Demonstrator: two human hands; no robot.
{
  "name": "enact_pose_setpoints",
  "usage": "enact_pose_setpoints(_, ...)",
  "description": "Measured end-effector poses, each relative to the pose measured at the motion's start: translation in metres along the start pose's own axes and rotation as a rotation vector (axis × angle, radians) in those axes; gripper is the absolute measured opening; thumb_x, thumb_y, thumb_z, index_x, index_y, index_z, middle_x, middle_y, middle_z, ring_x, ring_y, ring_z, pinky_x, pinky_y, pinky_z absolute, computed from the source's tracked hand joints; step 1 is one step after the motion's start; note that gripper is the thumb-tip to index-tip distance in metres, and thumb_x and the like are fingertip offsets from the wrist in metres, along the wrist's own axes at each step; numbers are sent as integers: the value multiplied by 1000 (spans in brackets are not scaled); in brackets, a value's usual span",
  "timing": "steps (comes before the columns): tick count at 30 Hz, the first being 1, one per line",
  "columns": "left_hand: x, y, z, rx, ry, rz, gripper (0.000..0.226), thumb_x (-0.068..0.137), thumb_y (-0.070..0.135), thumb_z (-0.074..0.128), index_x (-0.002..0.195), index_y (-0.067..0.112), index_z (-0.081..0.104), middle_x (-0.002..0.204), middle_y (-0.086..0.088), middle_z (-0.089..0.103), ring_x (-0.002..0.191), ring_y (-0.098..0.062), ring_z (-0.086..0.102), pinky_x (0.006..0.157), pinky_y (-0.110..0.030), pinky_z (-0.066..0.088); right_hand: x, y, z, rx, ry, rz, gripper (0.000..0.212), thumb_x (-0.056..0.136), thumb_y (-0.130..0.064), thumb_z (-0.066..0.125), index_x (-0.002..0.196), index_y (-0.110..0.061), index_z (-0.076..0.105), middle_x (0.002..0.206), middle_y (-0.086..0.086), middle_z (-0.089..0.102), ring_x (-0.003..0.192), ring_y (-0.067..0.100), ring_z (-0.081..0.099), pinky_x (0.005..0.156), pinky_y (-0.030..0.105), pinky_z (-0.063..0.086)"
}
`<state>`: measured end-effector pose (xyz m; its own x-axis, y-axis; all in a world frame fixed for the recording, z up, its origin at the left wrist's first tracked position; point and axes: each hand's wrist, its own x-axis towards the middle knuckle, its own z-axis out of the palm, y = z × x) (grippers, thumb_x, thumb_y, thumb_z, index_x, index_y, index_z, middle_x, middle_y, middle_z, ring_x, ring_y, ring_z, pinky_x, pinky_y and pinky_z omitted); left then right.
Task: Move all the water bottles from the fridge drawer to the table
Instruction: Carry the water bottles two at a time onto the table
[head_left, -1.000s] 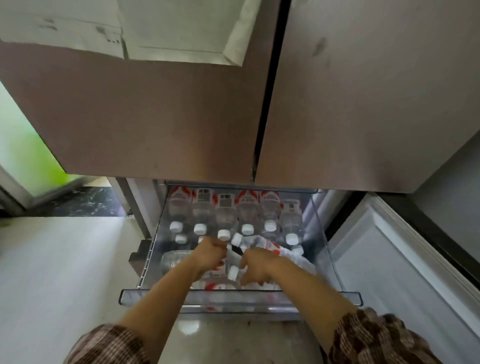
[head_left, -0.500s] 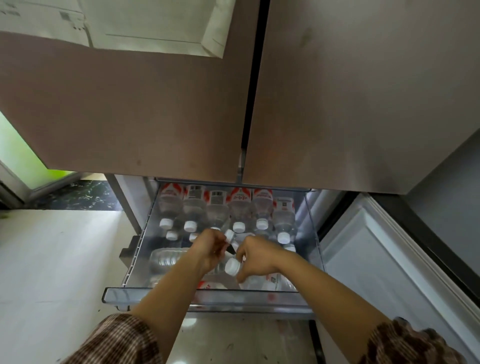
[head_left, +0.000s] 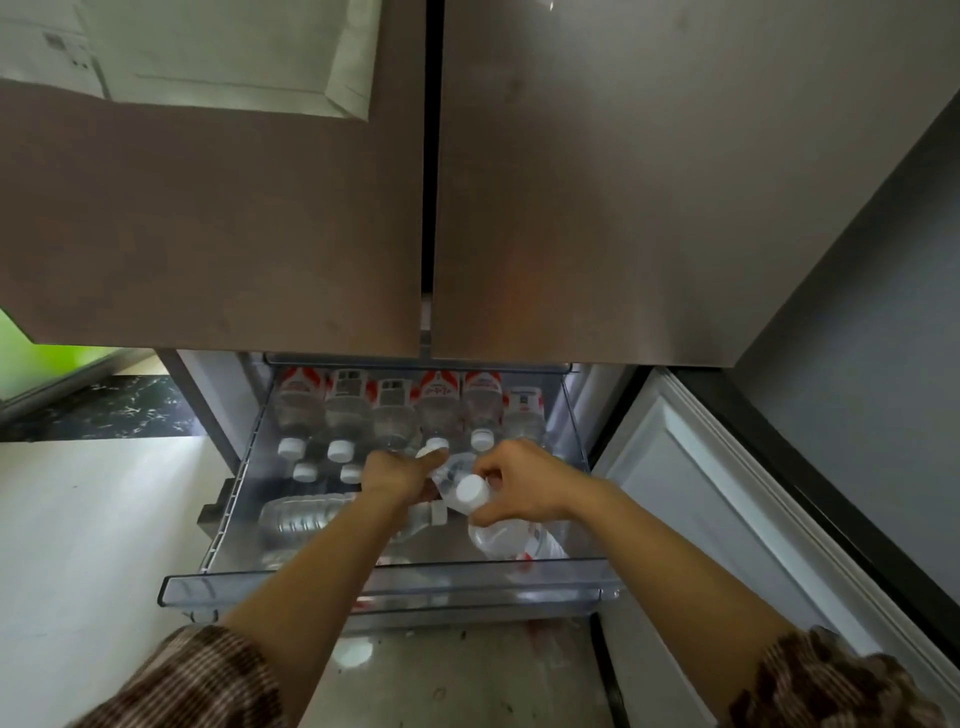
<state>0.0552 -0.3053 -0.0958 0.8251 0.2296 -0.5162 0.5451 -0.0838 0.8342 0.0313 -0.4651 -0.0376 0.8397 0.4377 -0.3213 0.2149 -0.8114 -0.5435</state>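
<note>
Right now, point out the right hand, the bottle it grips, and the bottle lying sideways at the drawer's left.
Right hand (head_left: 522, 486): head view, back of the hand.
Gripped bottle (head_left: 471, 491): head view, white cap.
Sideways bottle (head_left: 304, 514): head view, clear ribbed body.

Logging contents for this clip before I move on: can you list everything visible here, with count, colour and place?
upright bottles: six in back row, two more caps ahead at left; clear, red-white labels, white caps; drawer's rear.
lying bottle: one, clear, drawer's front left.
right-hand bottle: one, clear with white cap, drawer's front right.
left-hand bottle: one, clear, mostly hidden, mid-drawer.
drawer: one, clear plastic, pulled out.
upper fridge doors: two, brown, shut, above drawer.
sheet: one, whitish, on left upper door.
lower door: one, white inside, open at right.
floor: pale, at left.
sleeves: two, brown check, bottom corners.
left hand: one, grips left-hand bottle.
right hand: one, grips right-hand bottle's neck.
</note>
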Motion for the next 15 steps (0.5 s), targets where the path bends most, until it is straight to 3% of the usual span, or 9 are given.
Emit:
enact_pose_setpoints(3,-10,12,-4,152,32,208,36,75,28,80,64,-2,62,61,-15,64,60,-27,62,63,-37,57,-7,1,-16,15,20,11,24,71,-24,80,65,-19,58,59,-6,48,54,7,43,52,23,36)
enact_pose_setpoints(5,-19,23,-11,238,69,323,44,72,33,81,60,-5,62,58,-21,61,51,-23,54,57,-36,51,-14,3,-25,61,60,17,17,71,-23,81,70,-17,65,62,-5,57,57,6,51,54,23,42)
enact_pose_setpoints(7,-29,38,-20,287,101,430,49,70,37,81,65,-9,63,61,-24,63,49,-24,53,54,-37,50,-21,0,-32,137,117,19,14,71,-21,81,71,-16,68,64,-5,61,56,2,54,54,19,43)
enact_pose_setpoints(9,-42,51,-32,343,133,532,42,71,38,81,69,-2,67,63,-16,66,54,-23,61,60,-38,55,-24,-10,-36,194,171,-4,13,71,-19,81,73,-12,70,66,0,64,57,1,55,55,18,44)
enact_pose_setpoints(12,-64,65,-56,389,189,698,30,73,38,79,80,11,69,72,-2,70,65,-13,65,63,-33,55,-25,-34,-39,231,251,-62,16,68,-19,80,73,-10,69,68,8,64,61,9,54,60,30,46)
enact_pose_setpoints(15,-88,71,-86,419,251,840,26,76,38,76,88,15,71,78,1,72,71,-12,65,65,-34,55,-26,-65,-42,272,317,-126,19,66,-20,80,77,-11,68,75,15,65,66,12,53,64,41,48)
